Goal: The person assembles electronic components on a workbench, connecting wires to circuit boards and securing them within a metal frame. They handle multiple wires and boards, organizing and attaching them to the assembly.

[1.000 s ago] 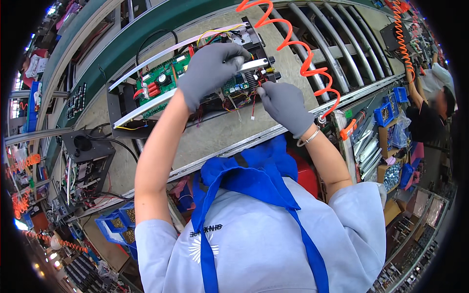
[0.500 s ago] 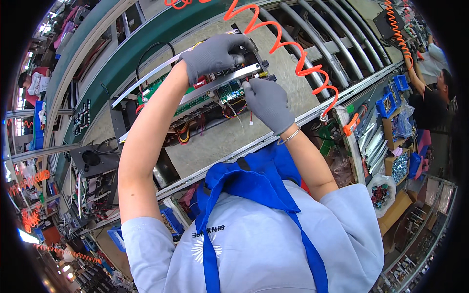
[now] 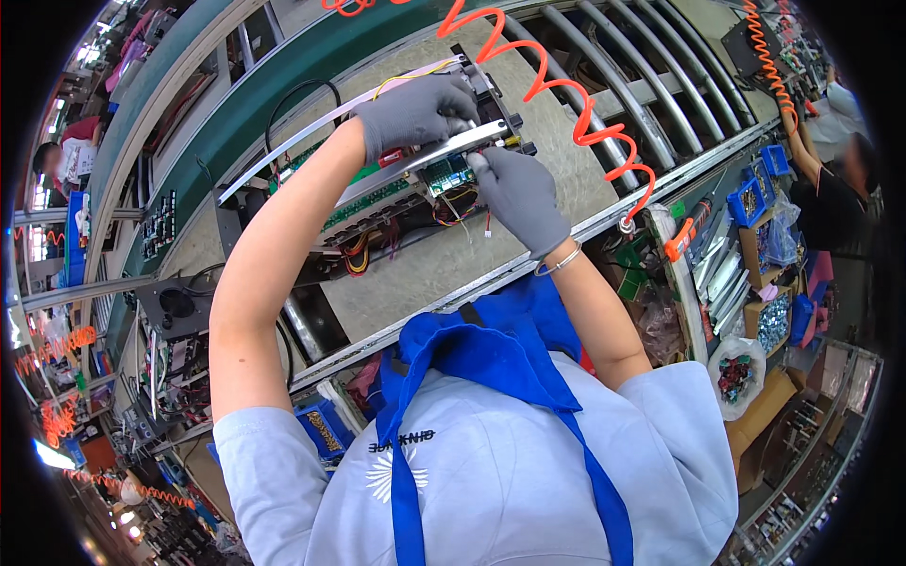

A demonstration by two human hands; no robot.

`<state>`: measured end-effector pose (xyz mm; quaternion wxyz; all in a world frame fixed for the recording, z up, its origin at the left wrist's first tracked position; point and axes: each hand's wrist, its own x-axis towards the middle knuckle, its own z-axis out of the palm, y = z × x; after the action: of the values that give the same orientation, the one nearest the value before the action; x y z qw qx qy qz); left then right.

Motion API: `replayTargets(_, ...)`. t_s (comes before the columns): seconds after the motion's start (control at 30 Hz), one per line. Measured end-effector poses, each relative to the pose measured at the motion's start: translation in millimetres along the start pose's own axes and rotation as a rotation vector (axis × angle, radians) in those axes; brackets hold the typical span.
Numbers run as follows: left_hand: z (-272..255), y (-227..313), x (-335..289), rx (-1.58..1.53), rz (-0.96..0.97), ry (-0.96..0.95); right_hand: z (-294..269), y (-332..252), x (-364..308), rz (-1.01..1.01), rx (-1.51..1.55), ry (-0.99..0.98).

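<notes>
Just now, your right hand [image 3: 522, 202] drew closer to the small green board [image 3: 445, 176], so handling centres beside the smooth silver rail [image 3: 462, 141] on the boxy electronics chassis [image 3: 373, 216], upper centre of the frame. Your left hand [image 3: 418, 112] bends over the rail. Both hands' grey-knit fingers [image 3: 481, 171] look part-curled; whether they grip anything, I cannot tell.

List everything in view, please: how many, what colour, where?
Workbench: one, grey, centre
Electronics casing: one, black, open on the workbench
Rails: two, whitish and silver, along the casing
Circuit boards: several, green, in the casing
Coiled hoses: several, orange-red, nearest over the workbench
Rollers: several, silver, upper right
Tool: one, orange, right
Bins: several, blue, mostly right
Co-workers: at least two, clothing varied, far sides
Left hand: one, grey-gloved, over the casing
Right hand: one, grey-gloved, at its edge
</notes>
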<state>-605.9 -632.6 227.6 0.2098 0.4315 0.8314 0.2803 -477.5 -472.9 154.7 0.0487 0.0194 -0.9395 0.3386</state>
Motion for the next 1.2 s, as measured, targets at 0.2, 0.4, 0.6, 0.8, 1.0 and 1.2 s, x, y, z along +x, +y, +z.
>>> replayTargets(0.2,-23.2,-37.1,-27.7,-0.186,-0.155,0.289,-32.6,-20.2,-30.9,-0.094,0.216,0.232)
replayTargets(0.4,-17.1,0.9,-47.5,-0.655,-0.366,0.33,-57.0,-30.1,26.6,-0.43,-0.037,0.391)
replayTargets(0.6,-4.5,-1.4,-62.6,-0.807,-0.41,0.327,-31.2,-25.6,61.9,-0.443,-0.042,0.134)
replayTargets(0.8,12.8,4.1,-74.5,-0.558,-0.348,0.346,-36.8,-26.4,70.4,-0.413,0.034,-0.09)
replayTargets(1.0,38.2,-2.2,-87.7,0.001,-0.201,0.725,-52.2,-34.6,85.0,-0.44,0.027,-0.258)
replayTargets(1.2,64.5,-7.0,-115.6,0.344,-0.186,0.962,-60.7,-42.8,105.7,-0.567,-0.537,-0.365)
